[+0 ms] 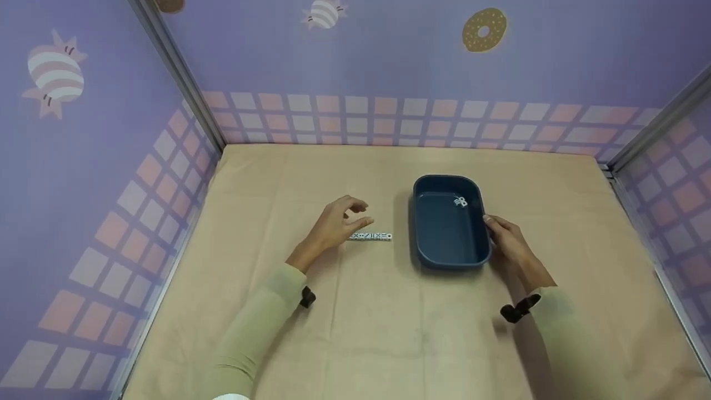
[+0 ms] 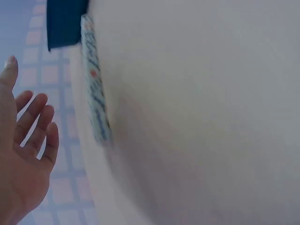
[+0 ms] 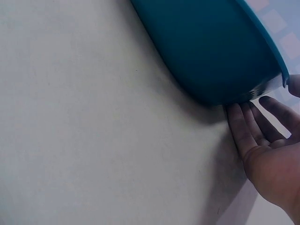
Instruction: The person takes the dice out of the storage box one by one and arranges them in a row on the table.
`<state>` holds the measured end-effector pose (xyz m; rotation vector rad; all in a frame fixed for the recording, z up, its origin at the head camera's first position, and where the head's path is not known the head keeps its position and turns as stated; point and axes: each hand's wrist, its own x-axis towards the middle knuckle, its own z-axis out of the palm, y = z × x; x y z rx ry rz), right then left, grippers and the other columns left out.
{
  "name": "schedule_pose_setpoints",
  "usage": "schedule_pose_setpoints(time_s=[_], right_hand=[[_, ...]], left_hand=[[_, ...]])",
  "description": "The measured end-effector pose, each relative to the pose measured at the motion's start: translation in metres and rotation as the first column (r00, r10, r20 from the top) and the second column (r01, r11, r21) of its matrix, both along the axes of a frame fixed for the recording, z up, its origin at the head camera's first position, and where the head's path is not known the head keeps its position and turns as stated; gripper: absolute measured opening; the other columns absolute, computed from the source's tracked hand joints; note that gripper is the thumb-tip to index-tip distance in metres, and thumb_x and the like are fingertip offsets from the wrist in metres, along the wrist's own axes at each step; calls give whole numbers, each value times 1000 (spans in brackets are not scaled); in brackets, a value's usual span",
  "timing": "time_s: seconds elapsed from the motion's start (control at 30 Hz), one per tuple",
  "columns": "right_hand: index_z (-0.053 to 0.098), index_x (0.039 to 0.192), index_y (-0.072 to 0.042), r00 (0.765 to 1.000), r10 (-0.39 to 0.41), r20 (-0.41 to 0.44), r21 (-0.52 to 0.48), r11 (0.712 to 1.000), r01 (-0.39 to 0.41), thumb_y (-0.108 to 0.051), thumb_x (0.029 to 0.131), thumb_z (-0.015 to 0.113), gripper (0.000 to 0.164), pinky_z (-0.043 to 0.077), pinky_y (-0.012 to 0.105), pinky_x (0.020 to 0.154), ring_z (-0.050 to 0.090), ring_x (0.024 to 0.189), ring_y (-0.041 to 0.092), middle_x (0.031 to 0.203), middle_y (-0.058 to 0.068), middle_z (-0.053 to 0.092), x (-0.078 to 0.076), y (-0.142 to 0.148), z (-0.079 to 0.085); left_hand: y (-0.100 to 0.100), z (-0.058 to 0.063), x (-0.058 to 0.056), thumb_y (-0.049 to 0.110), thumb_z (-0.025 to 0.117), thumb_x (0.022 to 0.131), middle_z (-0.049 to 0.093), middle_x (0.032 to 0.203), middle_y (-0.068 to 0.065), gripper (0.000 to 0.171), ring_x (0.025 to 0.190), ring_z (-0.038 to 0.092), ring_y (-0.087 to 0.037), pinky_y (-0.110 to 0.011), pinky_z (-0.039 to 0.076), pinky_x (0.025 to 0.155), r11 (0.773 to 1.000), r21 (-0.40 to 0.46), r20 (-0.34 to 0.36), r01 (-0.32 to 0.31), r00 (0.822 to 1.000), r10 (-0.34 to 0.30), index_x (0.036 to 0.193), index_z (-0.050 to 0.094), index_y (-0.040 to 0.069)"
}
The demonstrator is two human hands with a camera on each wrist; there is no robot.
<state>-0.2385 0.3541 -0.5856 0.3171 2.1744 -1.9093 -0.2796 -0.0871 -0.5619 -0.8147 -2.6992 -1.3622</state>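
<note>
A narrow white strip point(image 1: 371, 236) with dark patterns lies on the cloth in the head view. It may be a row of small pieces; I cannot tell. In the left wrist view the strip point(image 2: 95, 79) shows blue marks and a red spot. My left hand point(image 1: 339, 222) is above the strip's left end, fingers loosely curved and thumb apart, holding nothing. My right hand point(image 1: 510, 240) grips the right side of a dark blue rectangular tub point(image 1: 450, 264), thumb at the rim and fingers against its underside in the right wrist view. A few small white pieces point(image 1: 460, 201) lie inside the tub.
A beige cloth point(image 1: 377, 322) covers the table. Purple patterned panels point(image 1: 389, 61) stand behind and at both sides, joined by metal posts point(image 1: 183, 78). Black wrist devices point(image 1: 519, 309) sit at the sleeve cuffs.
</note>
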Motion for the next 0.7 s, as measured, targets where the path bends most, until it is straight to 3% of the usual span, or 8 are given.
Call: schedule_pose_setpoints(time_s=[0.1, 0.27, 0.37, 0.5, 0.7], right_hand=[[39, 162, 0, 1000, 3, 10, -4, 1000, -3, -51, 109, 56, 75, 14, 44, 130, 26, 159, 30, 168, 18, 36, 1, 0, 1], [38, 162, 0, 1000, 14, 5, -9, 1000, -14, -51, 109, 54, 76, 13, 47, 130, 24, 160, 31, 169, 18, 34, 1, 0, 3], [38, 162, 0, 1000, 7, 5, -22, 1000, -7, -50, 110, 54, 74, 14, 46, 130, 25, 160, 30, 169, 18, 34, -1, 1, 3], [40, 161, 0, 1000, -4, 9, -40, 999, 5, -45, 111, 53, 69, 13, 44, 131, 25, 160, 29, 169, 17, 35, -2, 2, 0], [39, 161, 2, 1000, 3, -7, -25, 1000, -3, -41, 113, 50, 65, 14, 43, 130, 24, 160, 29, 168, 19, 35, -3, 4, -5]], left_hand=[[34, 8, -2, 41, 72, 103, 67, 126, -3, 46, 119, 62, -20, -43, 56, 98, 998, 67, -22, 9, 1000, -8, 134, 67, 8], [94, 20, -3, 33, 75, 102, 66, 129, -8, 47, 121, 63, -21, -43, 56, 100, 969, 247, 42, -6, 999, -5, 136, 65, 3], [128, 26, -4, 28, 76, 101, 66, 131, -9, 45, 123, 62, -20, -36, 55, 102, 956, 293, 58, -17, 998, -1, 136, 64, 2], [168, 27, -8, 23, 78, 100, 65, 131, -9, 44, 124, 62, -20, -33, 54, 103, 961, 276, 62, -26, 998, 10, 136, 64, 3], [207, 19, -16, 29, 78, 99, 64, 138, -4, 52, 130, 59, -15, -23, 47, 107, 988, 151, 103, -45, 994, 29, 143, 61, 7]])
